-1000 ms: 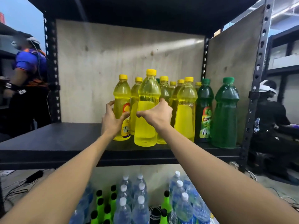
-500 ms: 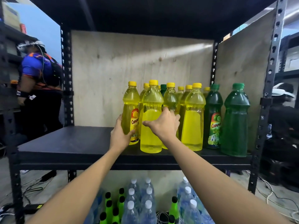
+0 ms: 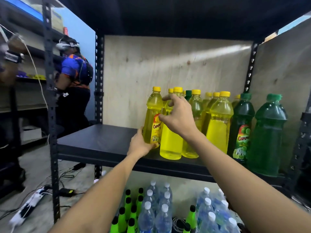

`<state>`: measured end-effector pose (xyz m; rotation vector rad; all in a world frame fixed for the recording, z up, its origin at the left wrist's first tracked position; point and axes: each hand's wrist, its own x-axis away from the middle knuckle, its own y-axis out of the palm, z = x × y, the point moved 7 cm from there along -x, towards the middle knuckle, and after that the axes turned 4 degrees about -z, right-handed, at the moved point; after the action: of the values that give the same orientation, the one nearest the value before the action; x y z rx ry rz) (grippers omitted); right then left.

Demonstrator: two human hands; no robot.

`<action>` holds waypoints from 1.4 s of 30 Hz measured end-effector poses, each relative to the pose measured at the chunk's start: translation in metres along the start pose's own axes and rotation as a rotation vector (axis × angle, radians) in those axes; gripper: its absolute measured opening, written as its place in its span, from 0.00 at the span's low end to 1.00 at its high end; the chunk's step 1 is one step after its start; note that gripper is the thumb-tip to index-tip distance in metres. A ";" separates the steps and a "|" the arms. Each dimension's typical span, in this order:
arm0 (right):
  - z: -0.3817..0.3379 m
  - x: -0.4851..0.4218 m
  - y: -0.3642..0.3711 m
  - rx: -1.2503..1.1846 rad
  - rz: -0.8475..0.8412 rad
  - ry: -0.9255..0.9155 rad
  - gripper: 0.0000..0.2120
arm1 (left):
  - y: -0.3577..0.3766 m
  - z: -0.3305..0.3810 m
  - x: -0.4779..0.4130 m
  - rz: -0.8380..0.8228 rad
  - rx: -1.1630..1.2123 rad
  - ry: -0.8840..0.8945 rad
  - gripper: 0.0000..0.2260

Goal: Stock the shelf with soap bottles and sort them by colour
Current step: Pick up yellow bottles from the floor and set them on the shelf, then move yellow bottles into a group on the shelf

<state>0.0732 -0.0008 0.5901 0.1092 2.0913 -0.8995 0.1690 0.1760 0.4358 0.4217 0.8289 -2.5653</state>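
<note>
Yellow soap bottle [image 3: 153, 118], clear ribbed plastic, labelled: left hand [image 3: 140, 145] clasps base; right hand [image 3: 179, 115] spread open before neighbouring bottle [image 3: 171, 145], hiding its neck; shelf [image 3: 101, 140] matte black.

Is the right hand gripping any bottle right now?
No, the right hand is spread open in front of the yellow bottles, while only the left hand holds the labelled yellow bottle near its base.

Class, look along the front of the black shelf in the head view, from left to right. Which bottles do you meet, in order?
Labelled yellow bottle held by the left hand → plain yellow bottle behind the right hand → second plain yellow bottle → labelled dark green bottle → plain green bottle.
</note>
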 end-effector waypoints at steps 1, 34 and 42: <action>-0.006 -0.007 0.003 -0.022 -0.028 -0.010 0.26 | 0.000 -0.001 -0.001 -0.006 0.002 -0.016 0.47; 0.022 -0.095 0.132 -0.414 -0.208 0.408 0.53 | -0.019 -0.055 -0.068 -0.595 0.237 0.036 0.35; 0.043 -0.093 0.146 -0.650 -0.116 0.385 0.46 | -0.034 -0.038 -0.048 -0.124 0.006 0.100 0.45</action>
<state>0.2162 0.1011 0.5593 -0.1995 2.6706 -0.2310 0.2012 0.2379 0.4416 0.5196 0.9087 -2.6798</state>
